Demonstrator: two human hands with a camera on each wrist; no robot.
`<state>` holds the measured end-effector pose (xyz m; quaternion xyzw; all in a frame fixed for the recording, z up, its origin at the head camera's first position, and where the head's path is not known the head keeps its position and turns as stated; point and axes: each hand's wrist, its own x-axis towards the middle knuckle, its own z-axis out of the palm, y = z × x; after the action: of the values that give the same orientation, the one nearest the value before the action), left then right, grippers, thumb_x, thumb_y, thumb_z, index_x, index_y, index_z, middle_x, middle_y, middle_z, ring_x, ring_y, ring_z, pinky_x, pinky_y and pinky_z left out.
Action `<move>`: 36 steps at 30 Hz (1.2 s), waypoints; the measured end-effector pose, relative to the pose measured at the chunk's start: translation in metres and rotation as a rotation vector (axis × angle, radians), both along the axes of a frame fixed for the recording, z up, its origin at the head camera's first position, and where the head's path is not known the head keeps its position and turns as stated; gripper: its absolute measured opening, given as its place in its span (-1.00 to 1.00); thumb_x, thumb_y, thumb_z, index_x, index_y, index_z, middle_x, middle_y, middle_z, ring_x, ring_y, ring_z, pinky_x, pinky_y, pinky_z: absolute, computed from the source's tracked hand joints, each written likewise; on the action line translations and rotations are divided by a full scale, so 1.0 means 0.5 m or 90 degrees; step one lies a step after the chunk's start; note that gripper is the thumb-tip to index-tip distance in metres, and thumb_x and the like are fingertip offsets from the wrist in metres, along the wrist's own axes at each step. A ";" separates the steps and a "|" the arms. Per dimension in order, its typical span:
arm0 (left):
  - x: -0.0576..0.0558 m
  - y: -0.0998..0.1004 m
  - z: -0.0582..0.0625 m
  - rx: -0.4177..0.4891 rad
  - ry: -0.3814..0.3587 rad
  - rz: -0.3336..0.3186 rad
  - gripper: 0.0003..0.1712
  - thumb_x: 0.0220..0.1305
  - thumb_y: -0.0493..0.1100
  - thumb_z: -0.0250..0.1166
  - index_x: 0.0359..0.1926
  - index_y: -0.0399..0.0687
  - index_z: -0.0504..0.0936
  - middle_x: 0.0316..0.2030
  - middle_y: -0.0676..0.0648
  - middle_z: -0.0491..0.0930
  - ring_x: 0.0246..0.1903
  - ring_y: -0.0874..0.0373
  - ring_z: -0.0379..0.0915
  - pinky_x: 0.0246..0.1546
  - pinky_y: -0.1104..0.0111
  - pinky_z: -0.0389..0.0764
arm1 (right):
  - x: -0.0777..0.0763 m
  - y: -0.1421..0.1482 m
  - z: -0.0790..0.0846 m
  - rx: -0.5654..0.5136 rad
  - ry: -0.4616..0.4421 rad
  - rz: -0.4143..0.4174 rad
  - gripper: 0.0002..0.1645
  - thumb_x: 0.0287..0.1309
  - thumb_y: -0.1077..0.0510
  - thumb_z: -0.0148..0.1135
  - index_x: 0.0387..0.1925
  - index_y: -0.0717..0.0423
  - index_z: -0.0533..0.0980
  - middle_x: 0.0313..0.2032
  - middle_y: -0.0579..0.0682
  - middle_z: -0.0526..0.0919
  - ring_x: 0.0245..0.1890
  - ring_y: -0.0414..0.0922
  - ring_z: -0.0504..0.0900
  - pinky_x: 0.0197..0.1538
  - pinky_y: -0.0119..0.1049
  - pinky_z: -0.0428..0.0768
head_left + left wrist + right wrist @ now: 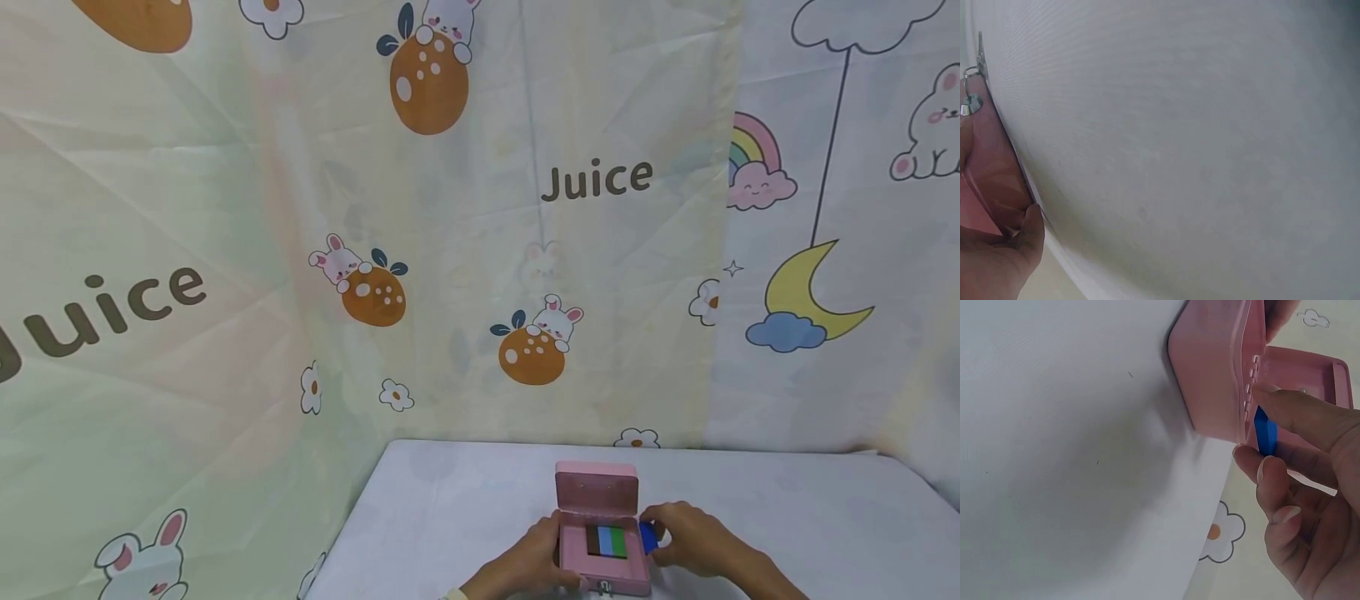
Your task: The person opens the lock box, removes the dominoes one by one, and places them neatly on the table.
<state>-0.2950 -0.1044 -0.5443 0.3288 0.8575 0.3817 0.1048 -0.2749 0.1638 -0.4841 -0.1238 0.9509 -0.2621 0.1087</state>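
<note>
A pink metal box (604, 585) stands on the table with its lid (597, 493) raised at the back. Inside lie a dark brown, a light blue and a green block (618, 542) side by side. My left hand (534, 557) grips the box's left side, its thumb at the front. At the right rim, my right hand (693, 540) pinches a blue block (648, 537) between thumb and fingers. The right wrist view shows that blue block (1265, 432) beside the box's open top. Keys on a ring (971, 103) hang at the box front in the left wrist view.
A white-covered table (465, 492) spreads around the box. Behind it and to the left hang cloth walls (465, 250) printed with rabbits, fruit and lettering. The table's far edge runs close to the back cloth.
</note>
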 end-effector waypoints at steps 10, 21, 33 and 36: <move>0.000 -0.001 -0.003 -0.012 0.017 0.002 -0.07 -0.04 -0.14 0.59 0.33 0.15 0.29 0.09 0.20 0.52 -0.01 0.48 0.43 0.04 0.47 0.52 | -0.004 0.015 -0.018 -0.006 -0.013 -0.005 -0.51 -0.14 0.17 0.61 -0.09 0.14 0.65 -0.38 -0.09 0.64 -0.37 -0.11 0.52 -0.17 -0.11 0.65; 0.003 0.000 0.004 -0.026 0.003 0.018 -0.03 -0.04 -0.11 0.59 0.36 0.23 0.26 0.12 0.21 0.50 0.03 0.47 0.42 0.11 0.43 0.51 | -0.012 0.026 -0.032 0.013 -0.038 -0.007 -0.47 -0.14 0.12 0.62 -0.07 0.15 0.64 -0.40 -0.06 0.62 -0.40 -0.10 0.51 -0.20 -0.13 0.64; 0.007 0.000 0.004 -0.043 0.006 0.034 -0.03 -0.05 -0.10 0.60 0.35 0.24 0.26 0.10 0.20 0.50 0.02 0.46 0.40 0.12 0.40 0.50 | -0.009 0.025 -0.043 0.016 -0.047 -0.012 -0.48 -0.14 0.11 0.62 -0.09 0.14 0.64 -0.42 -0.05 0.59 -0.40 -0.09 0.50 -0.20 -0.12 0.63; 0.007 0.000 0.006 -0.044 0.006 0.037 -0.04 -0.04 -0.10 0.60 0.34 0.23 0.27 0.10 0.20 0.50 0.01 0.46 0.40 0.13 0.40 0.50 | -0.010 0.023 -0.047 0.023 -0.040 -0.012 -0.48 -0.15 0.11 0.62 -0.09 0.15 0.64 -0.42 -0.05 0.59 -0.39 -0.09 0.50 -0.18 -0.10 0.63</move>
<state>-0.2915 -0.1043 -0.5411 0.3019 0.8798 0.3532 0.1005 -0.2799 0.1750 -0.5075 -0.1044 0.9526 -0.2500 0.1385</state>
